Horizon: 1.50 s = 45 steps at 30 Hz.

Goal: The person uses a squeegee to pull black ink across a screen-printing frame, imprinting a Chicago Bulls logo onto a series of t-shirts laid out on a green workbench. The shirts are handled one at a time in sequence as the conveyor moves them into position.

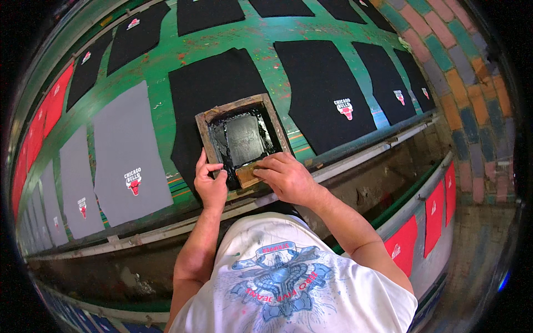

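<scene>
A wooden-rimmed printing screen lies on a black cut fabric piece directly in front of me. Dark wet ink coats the inside of the screen, with a paler rectangle in its middle. My left hand grips the screen's near left side, its fingers curled over the rim. At the near end of the screen, my right hand holds a squeegee by its wooden handle. The squeegee's blade edge is hidden.
Black pieces with a red-and-white bull print lie to the right. Grey printed pieces and red ones lie to the left on the green table. A metal rail runs along its near edge. Behind me on the right, red pieces lie on another table.
</scene>
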Available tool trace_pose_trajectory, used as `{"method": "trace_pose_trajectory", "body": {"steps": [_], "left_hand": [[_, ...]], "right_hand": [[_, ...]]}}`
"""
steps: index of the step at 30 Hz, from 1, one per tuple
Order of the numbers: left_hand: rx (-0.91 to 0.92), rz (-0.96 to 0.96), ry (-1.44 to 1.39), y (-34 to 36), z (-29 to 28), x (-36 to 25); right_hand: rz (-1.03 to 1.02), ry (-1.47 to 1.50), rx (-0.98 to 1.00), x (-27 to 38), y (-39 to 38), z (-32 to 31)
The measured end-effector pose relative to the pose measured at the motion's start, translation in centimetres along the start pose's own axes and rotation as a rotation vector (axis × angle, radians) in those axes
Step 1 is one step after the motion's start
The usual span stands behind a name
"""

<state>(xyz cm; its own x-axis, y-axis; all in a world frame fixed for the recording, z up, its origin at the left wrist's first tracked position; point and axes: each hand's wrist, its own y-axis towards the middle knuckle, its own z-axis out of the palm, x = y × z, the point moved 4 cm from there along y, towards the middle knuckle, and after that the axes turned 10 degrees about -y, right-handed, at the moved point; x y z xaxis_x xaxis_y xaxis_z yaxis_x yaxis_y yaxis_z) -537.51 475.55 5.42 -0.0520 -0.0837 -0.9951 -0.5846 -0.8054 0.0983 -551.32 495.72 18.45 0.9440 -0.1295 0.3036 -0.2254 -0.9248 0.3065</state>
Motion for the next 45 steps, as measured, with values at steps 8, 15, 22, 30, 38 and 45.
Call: {"method": "trace_pose_trajectory", "body": {"steps": [8,15,22,30,38,45], "left_hand": [[-0.042,-0.043,-0.111,-0.6,0.2,-0.1],[0.013,0.235,0.676,-0.4,1.2,-4.8],[0.07,0.233,0.973,0.2,2.8,-7.6],[0.112,0.209,1.01,0.8,2.6,-7.7],[0.14,0.269,1.032,1.1,2.4,-7.8],[0.145,0.273,1.016,1.2,2.3,-8.2]], "right_hand": [[-0.236,0.092,0.257,-2.9,1.7,0.5],[-0.3,0.327,0.281,-9.4,5.9,0.6],[-0.186,0.167,0.04,-11.6,10.6,2.5],[-0.374,0.046,0.124,-6.2,2.7,2.4],[-0.253,0.337,0.33,-7.3,4.3,0.5],[-0.124,0.131,0.131,-11.3,12.4,2.3]]}}
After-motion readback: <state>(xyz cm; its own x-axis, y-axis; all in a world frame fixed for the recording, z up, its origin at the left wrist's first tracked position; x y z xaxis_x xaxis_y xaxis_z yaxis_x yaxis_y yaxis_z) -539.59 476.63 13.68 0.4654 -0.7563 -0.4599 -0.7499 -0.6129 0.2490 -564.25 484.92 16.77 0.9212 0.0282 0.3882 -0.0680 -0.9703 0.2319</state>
